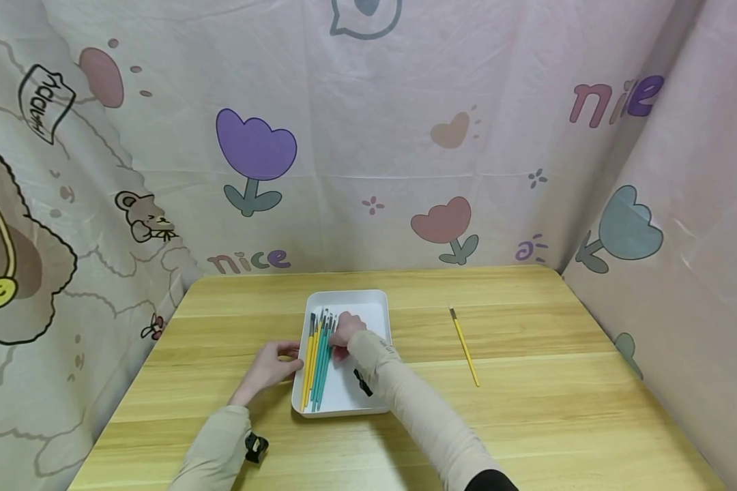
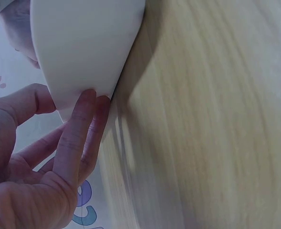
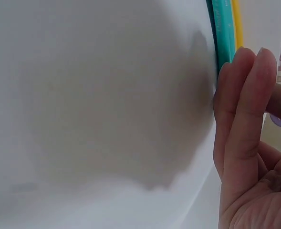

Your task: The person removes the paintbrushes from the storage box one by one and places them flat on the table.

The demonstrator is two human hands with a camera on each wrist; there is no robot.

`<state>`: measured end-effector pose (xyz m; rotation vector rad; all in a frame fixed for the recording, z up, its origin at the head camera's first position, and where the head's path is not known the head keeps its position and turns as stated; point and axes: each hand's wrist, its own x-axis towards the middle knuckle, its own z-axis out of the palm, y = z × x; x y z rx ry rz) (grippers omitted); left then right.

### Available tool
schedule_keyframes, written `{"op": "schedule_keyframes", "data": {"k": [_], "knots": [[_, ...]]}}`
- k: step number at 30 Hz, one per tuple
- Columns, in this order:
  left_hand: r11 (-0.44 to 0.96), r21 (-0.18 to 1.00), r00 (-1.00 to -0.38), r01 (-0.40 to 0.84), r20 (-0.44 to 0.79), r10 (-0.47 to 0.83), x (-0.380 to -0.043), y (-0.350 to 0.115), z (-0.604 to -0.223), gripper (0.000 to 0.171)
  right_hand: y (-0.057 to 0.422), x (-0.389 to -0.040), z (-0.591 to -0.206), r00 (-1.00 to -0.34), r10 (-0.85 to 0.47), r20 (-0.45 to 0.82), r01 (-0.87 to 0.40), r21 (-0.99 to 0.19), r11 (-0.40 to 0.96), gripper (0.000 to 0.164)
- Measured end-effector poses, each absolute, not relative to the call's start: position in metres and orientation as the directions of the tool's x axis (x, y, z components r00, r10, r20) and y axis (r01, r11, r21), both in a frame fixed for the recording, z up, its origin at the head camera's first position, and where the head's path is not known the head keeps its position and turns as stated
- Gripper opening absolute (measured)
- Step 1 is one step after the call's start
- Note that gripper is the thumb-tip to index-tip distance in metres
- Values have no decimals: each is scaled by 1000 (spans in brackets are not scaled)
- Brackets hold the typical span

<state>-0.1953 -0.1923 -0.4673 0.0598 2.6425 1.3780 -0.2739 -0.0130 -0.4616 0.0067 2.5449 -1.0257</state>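
A white tray (image 1: 368,399) holds yellow and teal paintbrushes (image 1: 321,368), lying side by side along its left part with bristles toward the far end. My left hand (image 1: 270,368) touches the tray's left side; in the left wrist view the thumb meets the rim and extended fingers (image 2: 73,138) rest against the outer wall. Inside the tray, my right hand (image 1: 349,331) lies just right of the teal brushes. In the right wrist view, its straight fingers (image 3: 247,114) touch the teal brush handles (image 3: 223,36); the spot behind the fingers is hidden.
A single yellow paintbrush (image 1: 465,348) lies on the wooden table (image 1: 528,409) to the right of the tray. Patterned curtains (image 1: 368,136) stand behind the table and along both sides.
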Motion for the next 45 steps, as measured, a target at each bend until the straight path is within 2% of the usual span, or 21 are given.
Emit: {"op": "schedule_keyframes", "data": {"k": [11, 20, 37, 45], "knots": [[579, 814, -986, -38, -124, 109, -195, -192, -466, 45, -17, -270, -460, -944, -138, -301, 49, -538, 841, 24], [577, 815, -986, -47, -130, 103, -194, -192, -467, 45, -20, -269, -460, -949, -146, -279, 14, -502, 865, 26], [565, 823, -986, -50, -131, 103, -194, -192, -469, 44, -15, -268, -457, -937, -136, -323, 91, -599, 795, 29], [539, 840, -984, -67, -146, 105, -194, -191, -468, 44, -10, -270, -452, -935, -152, -320, 95, -638, 764, 20]]}}
